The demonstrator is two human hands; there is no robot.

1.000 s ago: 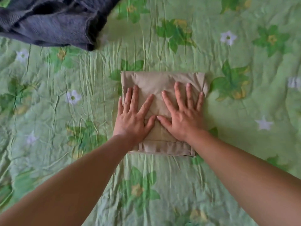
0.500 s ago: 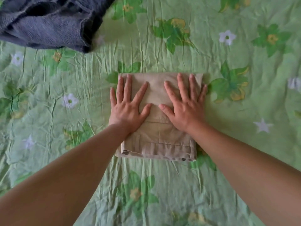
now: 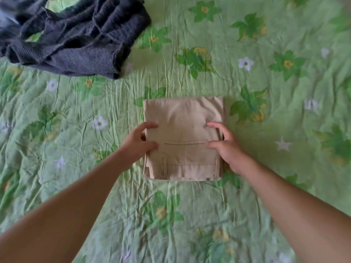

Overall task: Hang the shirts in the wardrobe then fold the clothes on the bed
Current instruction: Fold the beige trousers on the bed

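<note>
A pair of beige trousers (image 3: 183,118) lies folded into a neat square on the green floral bed sheet (image 3: 275,177), waistband and belt loops toward me. My left hand (image 3: 137,144) grips the bundle's left edge, thumb and a finger curled over onto the top. My right hand (image 3: 227,147) grips the right edge the same way. Both sets of remaining fingers are hidden under or beside the fabric. The bundle still rests on the bed.
A crumpled dark grey-blue knitted garment (image 3: 76,40) lies unfolded at the upper left of the bed, apart from the trousers. The wrinkled sheet spreads out on all sides of the bundle.
Both hands left the top of the trousers, where they pressed flat, and moved out to the left and right edges, curling round them. The view has pulled back from the bed.
</note>
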